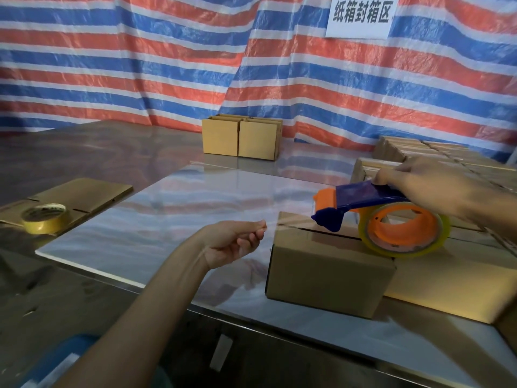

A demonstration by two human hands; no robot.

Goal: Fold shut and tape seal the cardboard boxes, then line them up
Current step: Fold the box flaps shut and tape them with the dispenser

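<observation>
A cardboard box [324, 278] stands at the right of the glossy table [173, 208], its top flaps folded down with a dark seam between them. My right hand [430, 189] grips the blue and orange tape dispenser [363, 205], whose clear tape roll [405, 233] rests on the box top. A strip of clear tape stretches left from the dispenser past the box's left edge. My left hand [237, 242] pinches the end of that strip, just left of the box.
Two sealed boxes [240, 140] stand side by side at the table's far edge. Several more boxes [436, 155] are packed together at the back right. A spare tape roll [46, 218] lies on flattened cardboard [84, 194] at the left. A striped tarp hangs behind.
</observation>
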